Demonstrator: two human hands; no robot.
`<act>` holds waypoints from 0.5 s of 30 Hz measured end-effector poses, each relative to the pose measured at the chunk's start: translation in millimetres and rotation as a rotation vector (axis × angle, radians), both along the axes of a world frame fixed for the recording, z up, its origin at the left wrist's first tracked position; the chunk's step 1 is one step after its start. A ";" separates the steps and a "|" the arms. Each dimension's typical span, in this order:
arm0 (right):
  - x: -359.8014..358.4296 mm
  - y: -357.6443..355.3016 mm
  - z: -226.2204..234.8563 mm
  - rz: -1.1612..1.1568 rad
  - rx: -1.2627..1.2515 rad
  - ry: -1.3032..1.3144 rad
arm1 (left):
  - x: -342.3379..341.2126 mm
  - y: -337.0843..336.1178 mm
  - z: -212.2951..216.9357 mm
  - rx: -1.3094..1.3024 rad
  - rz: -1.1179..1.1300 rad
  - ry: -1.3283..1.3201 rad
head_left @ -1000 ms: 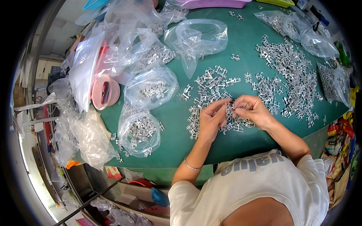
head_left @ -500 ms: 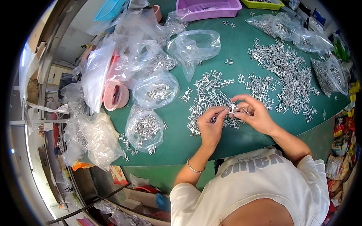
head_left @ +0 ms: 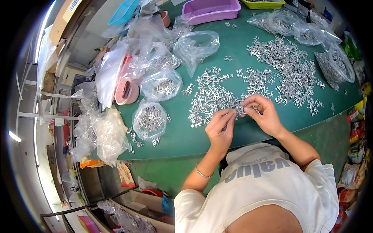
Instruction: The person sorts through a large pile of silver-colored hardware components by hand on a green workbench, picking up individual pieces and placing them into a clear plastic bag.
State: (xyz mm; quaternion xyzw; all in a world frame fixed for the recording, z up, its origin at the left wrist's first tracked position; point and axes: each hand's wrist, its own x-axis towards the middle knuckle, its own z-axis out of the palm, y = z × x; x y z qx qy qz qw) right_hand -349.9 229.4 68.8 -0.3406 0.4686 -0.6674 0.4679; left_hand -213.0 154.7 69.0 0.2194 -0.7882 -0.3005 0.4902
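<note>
Between my two hands, just above the table's near edge, is a small silver metal clip (head_left: pixel 239 111). My left hand (head_left: pixel 220 129) is closed, with thumb and forefinger pinching the clip's left side. From the other side my right hand (head_left: pixel 265 116) grips it with thumb and fingertips, the fingers curled. The finer shape of the clip is too small to make out. Right beyond my hands lies a loose heap of similar silver clips (head_left: pixel 211 95). A second, larger heap (head_left: pixel 297 73) spreads over the right part of the green table (head_left: pixel 178 128).
Clear plastic bags holding clips (head_left: pixel 150 119) stand to the left, near a pink cup (head_left: pixel 127 91) and crumpled empty bags (head_left: pixel 110 136). At the far side are a purple basket (head_left: pixel 211 11) and a yellow-green tray (head_left: pixel 264 4). Another filled bag (head_left: pixel 335 66) rests at the right edge.
The whole view has shifted, so the table things sit a little higher in the picture. My hands stay together at the clip, and the left fingers look straighter.
</note>
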 end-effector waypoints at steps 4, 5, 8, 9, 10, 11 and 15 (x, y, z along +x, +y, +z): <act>6.7 14.5 8.3 -0.224 -0.105 0.567 | 7.1 14.1 -2.5 -0.117 0.027 -0.075; 8.6 19.0 6.9 -0.265 -0.151 0.669 | 10.1 15.2 -5.2 -0.165 0.022 -0.072; -0.8 20.6 0.5 -0.204 -0.192 0.742 | 11.0 16.9 -8.1 -0.020 -0.035 -0.067; -2.3 20.6 -0.1 -0.165 -0.155 0.672 | 11.8 17.7 -9.2 0.072 -0.056 -0.079; -5.5 23.0 -0.8 -0.121 -0.110 0.666 | 14.2 12.6 -18.4 0.112 -0.152 -0.105; -3.9 25.1 -3.0 -0.142 -0.102 0.644 | 15.4 16.8 -16.3 0.450 -0.213 -0.031; 6.9 29.3 -7.1 -0.219 -0.156 0.767 | 19.7 31.1 -15.4 1.121 -0.300 0.158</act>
